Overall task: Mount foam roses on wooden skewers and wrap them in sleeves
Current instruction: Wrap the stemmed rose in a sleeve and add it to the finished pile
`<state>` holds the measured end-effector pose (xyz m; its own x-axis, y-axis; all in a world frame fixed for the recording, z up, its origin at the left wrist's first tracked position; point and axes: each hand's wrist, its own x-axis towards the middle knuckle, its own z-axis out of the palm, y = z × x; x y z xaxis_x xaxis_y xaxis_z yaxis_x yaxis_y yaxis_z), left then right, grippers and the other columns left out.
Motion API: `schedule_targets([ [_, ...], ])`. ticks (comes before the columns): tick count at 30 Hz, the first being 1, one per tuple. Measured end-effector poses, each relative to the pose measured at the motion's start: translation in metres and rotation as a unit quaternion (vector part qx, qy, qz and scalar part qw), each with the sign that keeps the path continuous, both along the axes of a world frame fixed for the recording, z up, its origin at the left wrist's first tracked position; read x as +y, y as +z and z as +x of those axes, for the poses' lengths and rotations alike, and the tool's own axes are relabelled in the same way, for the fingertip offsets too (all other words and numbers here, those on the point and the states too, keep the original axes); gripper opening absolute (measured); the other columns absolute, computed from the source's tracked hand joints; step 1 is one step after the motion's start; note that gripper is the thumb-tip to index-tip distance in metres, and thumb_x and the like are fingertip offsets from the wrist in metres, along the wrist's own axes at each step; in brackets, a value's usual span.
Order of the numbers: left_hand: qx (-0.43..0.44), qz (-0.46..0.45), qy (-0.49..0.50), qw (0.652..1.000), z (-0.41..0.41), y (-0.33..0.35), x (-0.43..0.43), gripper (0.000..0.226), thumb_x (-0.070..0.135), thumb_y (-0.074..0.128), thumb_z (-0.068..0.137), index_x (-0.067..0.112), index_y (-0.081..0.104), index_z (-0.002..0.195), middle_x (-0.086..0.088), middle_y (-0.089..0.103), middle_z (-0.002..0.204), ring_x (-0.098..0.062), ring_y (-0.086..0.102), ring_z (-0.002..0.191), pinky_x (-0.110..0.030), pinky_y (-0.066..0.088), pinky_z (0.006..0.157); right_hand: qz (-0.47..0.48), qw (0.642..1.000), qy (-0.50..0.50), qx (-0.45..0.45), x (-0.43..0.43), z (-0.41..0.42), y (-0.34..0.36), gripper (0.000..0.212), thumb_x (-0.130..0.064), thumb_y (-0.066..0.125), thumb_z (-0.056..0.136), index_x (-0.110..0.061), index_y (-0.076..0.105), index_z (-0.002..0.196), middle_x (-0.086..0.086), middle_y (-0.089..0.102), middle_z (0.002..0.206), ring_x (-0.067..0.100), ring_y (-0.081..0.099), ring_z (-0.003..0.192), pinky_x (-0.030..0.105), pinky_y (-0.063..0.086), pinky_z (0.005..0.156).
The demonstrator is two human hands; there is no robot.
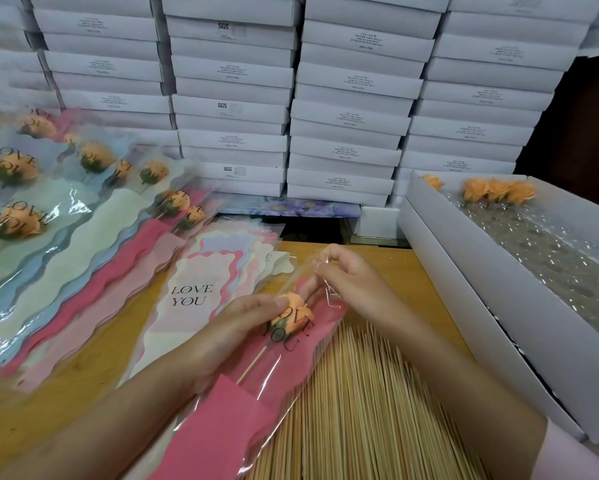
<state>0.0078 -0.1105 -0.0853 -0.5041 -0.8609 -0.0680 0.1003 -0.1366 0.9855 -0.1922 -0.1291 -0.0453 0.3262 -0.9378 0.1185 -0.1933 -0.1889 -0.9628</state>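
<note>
Rose (291, 317) (orange, mounted on skewer (253, 367)) within pink sleeve (242, 410) is gripped by left hand (242, 320); clear sleeve top is pinched by right hand (350, 278).

Skewers (360, 410) right of sleeves (201, 289), boxes (353, 116) behind.

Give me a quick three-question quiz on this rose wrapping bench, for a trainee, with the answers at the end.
1. True or false: the orange rose in the left hand already sits on a skewer.
2. What does the right hand pinch? A, a loose skewer; B, the clear top of the pink sleeve; C, a box lid.
3. Fill in: the spare roses lie at the far end of the white ___ on the right.
Key: 1 true; 2 B; 3 box.
</note>
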Motion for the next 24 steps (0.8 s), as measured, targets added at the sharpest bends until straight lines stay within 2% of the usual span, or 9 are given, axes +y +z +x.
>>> schedule_targets([
  [3, 0.005, 0.003, 0.01, 1.0, -0.0011, -0.0003, 0.0007, 0.044, 0.036, 0.063, 0.089, -0.003, 0.066, 0.11, -0.008, 0.07, 0.076, -0.016, 0.065, 0.067, -0.022, 0.051, 0.065, 0.006, 1.0, 0.009, 0.025, 0.0021, -0.0011, 0.0027, 0.029, -0.032, 0.065, 0.092, -0.005, 0.058, 0.1, 0.007, 0.076, 0.083, 0.02, 0.072, 0.074, 0.035, 0.058, 0.076],
  [6, -0.002, 0.007, 0.023, 1.0, -0.0016, 0.0019, 0.0015, 0.048, 0.04, 0.067, 0.085, 0.001, 0.068, 0.113, -0.018, 0.071, 0.091, -0.024, 0.067, 0.079, -0.03, 0.054, 0.075, 0.002, 0.998, 0.008, 0.061, 0.0038, -0.0026, 0.0034, 0.037, -0.033, 0.075, 0.083, -0.006, 0.065, 0.105, 0.008, 0.075, 0.095, 0.022, 0.073, 0.086, 0.033, 0.058, 0.079],
  [8, 0.003, 0.017, 0.027, 0.999, -0.0015, 0.0023, 0.0032, 0.048, 0.04, 0.067, 0.084, 0.003, 0.068, 0.114, -0.025, 0.069, 0.107, -0.032, 0.065, 0.093, -0.041, 0.051, 0.091, 0.002, 0.998, 0.015, 0.064, 0.0039, -0.0033, 0.0024, 0.026, -0.028, 0.077, 0.083, -0.012, 0.068, 0.101, 0.01, 0.074, 0.097, 0.023, 0.072, 0.088, 0.036, 0.057, 0.081],
  [10, 0.019, 0.031, 0.036, 0.999, -0.0018, 0.0023, 0.0048, 0.045, 0.038, 0.067, 0.085, 0.003, 0.068, 0.115, -0.027, 0.067, 0.111, -0.034, 0.062, 0.098, -0.047, 0.044, 0.099, 0.003, 0.998, 0.033, 0.056, 0.0045, -0.0036, 0.002, 0.009, -0.024, 0.076, 0.084, -0.03, 0.07, 0.087, 0.006, 0.075, 0.095, 0.02, 0.073, 0.087, 0.031, 0.059, 0.076],
  [12, 0.035, 0.046, 0.047, 0.997, -0.0028, 0.0032, 0.0065, 0.044, 0.036, 0.066, 0.085, 0.002, 0.068, 0.115, -0.03, 0.064, 0.115, -0.036, 0.058, 0.101, -0.046, 0.043, 0.099, 0.0, 0.998, 0.04, 0.046, 0.0049, -0.0038, 0.0017, 0.008, -0.023, 0.075, 0.086, -0.027, 0.07, 0.091, 0.003, 0.075, 0.093, 0.017, 0.073, 0.085, 0.026, 0.058, 0.071],
  [14, 0.036, 0.051, 0.056, 0.997, -0.0038, 0.0056, 0.0076, 0.044, 0.034, 0.067, 0.086, 0.001, 0.067, 0.116, -0.035, 0.06, 0.119, -0.038, 0.056, 0.102, -0.042, 0.047, 0.094, -0.01, 0.998, 0.037, 0.051, 0.0041, -0.0041, 0.0011, 0.023, -0.023, 0.073, 0.087, -0.008, 0.064, 0.102, 0.009, 0.074, 0.097, 0.024, 0.072, 0.088, 0.034, 0.059, 0.076],
  [16, 0.023, 0.047, 0.061, 0.997, -0.0051, 0.0076, 0.0075, 0.042, 0.033, 0.068, 0.087, 0.004, 0.068, 0.117, -0.032, 0.062, 0.118, -0.039, 0.059, 0.104, -0.039, 0.049, 0.093, -0.012, 0.998, 0.043, 0.054, 0.0038, -0.0036, 0.0001, 0.024, -0.02, 0.069, 0.09, -0.001, 0.058, 0.099, 0.013, 0.074, 0.094, 0.029, 0.071, 0.09, 0.042, 0.057, 0.083],
  [20, 0.017, 0.056, 0.066, 0.996, -0.0039, 0.0056, 0.0056, 0.049, 0.039, 0.068, 0.081, 0.008, 0.068, 0.118, -0.026, 0.066, 0.118, -0.044, 0.057, 0.114, -0.049, 0.039, 0.106, -0.003, 0.996, 0.079, 0.05, 0.0037, -0.0025, -0.0001, 0.014, -0.012, 0.059, 0.096, -0.004, 0.05, 0.09, 0.006, 0.075, 0.086, 0.02, 0.072, 0.082, 0.038, 0.06, 0.079],
  [24, 0.025, 0.054, 0.049, 0.997, -0.0029, 0.0055, 0.0055, 0.062, 0.044, 0.078, 0.075, 0.004, 0.065, 0.12, -0.033, 0.06, 0.123, -0.043, 0.054, 0.112, -0.052, 0.036, 0.107, -0.004, 0.994, 0.09, 0.054, 0.0041, 0.0002, 0.0022, 0.024, -0.009, 0.052, 0.099, -0.018, 0.041, 0.081, 0.013, 0.074, 0.091, 0.033, 0.071, 0.091, 0.047, 0.057, 0.084],
])
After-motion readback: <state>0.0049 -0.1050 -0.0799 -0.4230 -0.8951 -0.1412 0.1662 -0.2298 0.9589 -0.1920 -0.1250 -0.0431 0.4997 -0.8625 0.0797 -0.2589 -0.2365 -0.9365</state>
